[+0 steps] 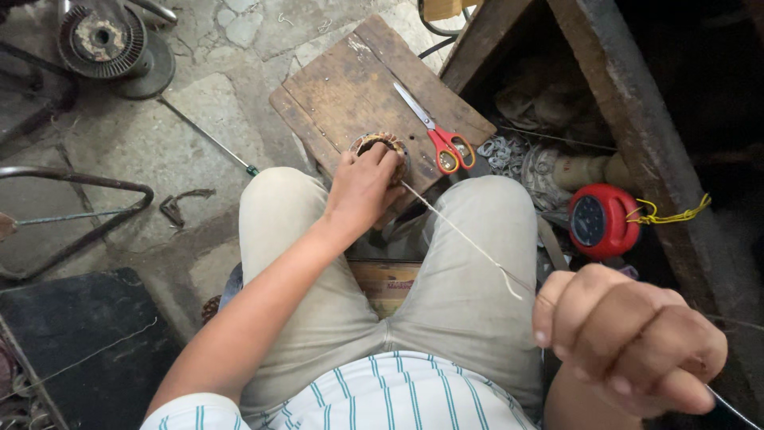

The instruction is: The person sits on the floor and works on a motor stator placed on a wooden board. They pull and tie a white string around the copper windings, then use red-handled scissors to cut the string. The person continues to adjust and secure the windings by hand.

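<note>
Gripping a round wound coil [380,145] with left hand [362,187], right hand [629,338] fisted on taut string [461,235].

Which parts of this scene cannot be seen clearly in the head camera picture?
- The round wound part: mostly covered by the left hand, so its shape is unclear.
- The string: its end disappears inside the closed right hand.
- The dark opening at upper right: too shadowed to see inside.
- The red round device: its dial is too small to read.
- The spool: cut off by the top edge.
</note>
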